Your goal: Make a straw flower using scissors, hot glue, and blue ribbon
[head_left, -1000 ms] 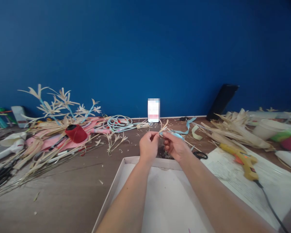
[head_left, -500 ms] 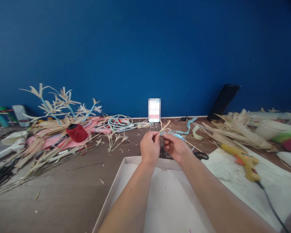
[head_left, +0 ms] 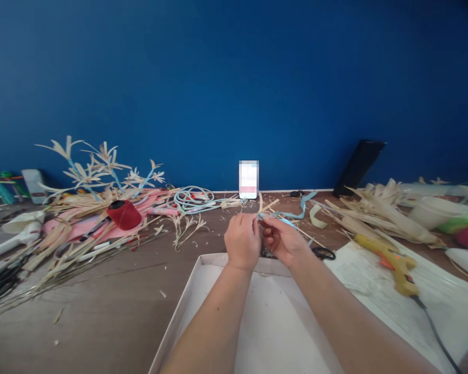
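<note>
Above the far edge of a white box lid, my two hands meet at the fingertips. My left hand is closed around the base of a small husk flower, whose pale narrow petals stick up past the fingers. With thumb and forefinger, my right hand pinches a light blue paper strip against the flower's base. The strip's loose end trails to the right over the table. Most of the stem is hidden by my fingers.
Finished-looking husk flowers and a red thread spool lie at left. A phone leans on the blue wall. On the right, a yellow glue gun rests on paper; scissors and husks lie near.
My left hand has turned slightly, and the petals above the fingers have shifted a little to the right. My right hand keeps its pinch at nearly the same spot.
</note>
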Demonstrator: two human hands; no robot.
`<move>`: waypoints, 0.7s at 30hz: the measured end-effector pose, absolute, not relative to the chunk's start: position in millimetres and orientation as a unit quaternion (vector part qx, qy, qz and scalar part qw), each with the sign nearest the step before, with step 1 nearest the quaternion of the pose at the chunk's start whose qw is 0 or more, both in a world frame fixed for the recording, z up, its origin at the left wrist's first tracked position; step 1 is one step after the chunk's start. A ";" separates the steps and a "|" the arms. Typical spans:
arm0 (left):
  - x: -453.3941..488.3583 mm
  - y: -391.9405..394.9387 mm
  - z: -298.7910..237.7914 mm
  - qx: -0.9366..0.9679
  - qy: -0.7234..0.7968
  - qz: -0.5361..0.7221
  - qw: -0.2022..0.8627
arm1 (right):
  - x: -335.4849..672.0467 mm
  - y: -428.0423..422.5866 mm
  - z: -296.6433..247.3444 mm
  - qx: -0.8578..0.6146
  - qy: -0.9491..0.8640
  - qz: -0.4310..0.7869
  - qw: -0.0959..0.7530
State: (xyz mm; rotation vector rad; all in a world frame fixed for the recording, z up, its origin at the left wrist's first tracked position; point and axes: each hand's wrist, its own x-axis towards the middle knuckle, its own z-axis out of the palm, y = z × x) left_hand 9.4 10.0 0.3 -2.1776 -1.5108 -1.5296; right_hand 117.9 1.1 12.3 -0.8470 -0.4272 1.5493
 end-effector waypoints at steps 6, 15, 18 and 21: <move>11.1 11.9 0.3 -0.722 -0.491 -0.475 0.110 | 118.8 0.5 14.2 -0.361 -0.177 0.676 0.618; 17.6 9.3 3.5 -0.737 -0.492 -0.433 0.169 | 112.7 1.8 18.5 -0.414 -0.186 0.595 0.663; 18.7 8.0 3.3 -0.742 -0.488 -0.428 0.167 | 110.2 3.2 19.1 -0.438 -0.200 0.563 0.671; 19.4 6.5 3.4 -0.744 -0.491 -0.425 0.157 | 108.6 3.8 20.1 -0.459 -0.212 0.542 0.671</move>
